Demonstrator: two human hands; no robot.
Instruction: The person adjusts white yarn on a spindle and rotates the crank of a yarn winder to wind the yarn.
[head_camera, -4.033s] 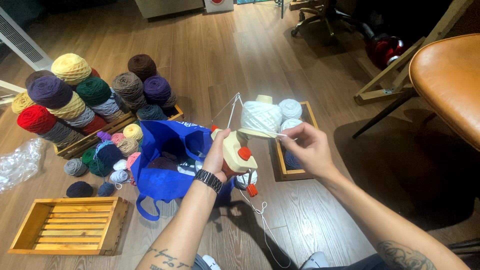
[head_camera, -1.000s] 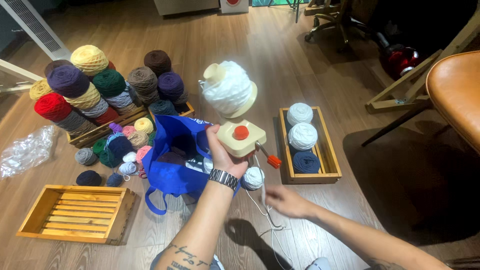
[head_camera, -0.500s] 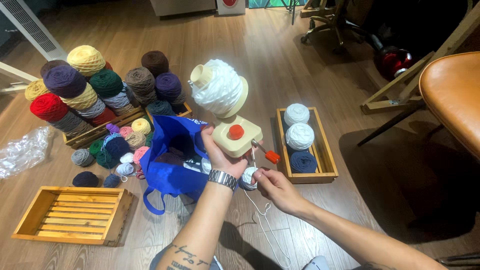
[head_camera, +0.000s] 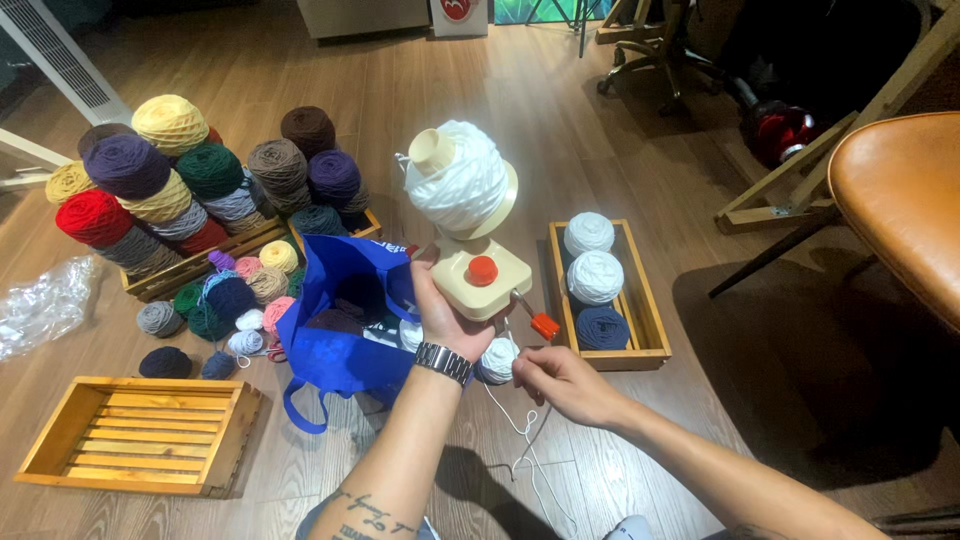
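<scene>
The right hand (head_camera: 565, 385) sits nearest, low over the wooden floor (head_camera: 640, 120), fingers pinched together on a thin white strand (head_camera: 525, 440) that loops down onto the boards. Just beside it to the left lies a small white ball (head_camera: 497, 360). The left hand (head_camera: 440, 310), with a metal watch (head_camera: 444, 361) at the wrist, is closed around the base of a cream winder (head_camera: 482, 278), holding it up off the floor. An orange knob tops the base, and an orange-tipped crank (head_camera: 540, 322) sticks out toward the right hand. On the winder's tilted spindle sits a fat white cake (head_camera: 458, 182) of yarn.

Under the left hand is an open blue bag (head_camera: 335, 320). Near left lies an empty slatted crate (head_camera: 140, 435). To the right of the winder, a wooden tray (head_camera: 650, 310) holds two white balls and one navy. Farther left, small balls are strewn by a long crate (head_camera: 190, 265) stacked with big coloured yarns. A tan seat (head_camera: 900, 200) is at the right edge.
</scene>
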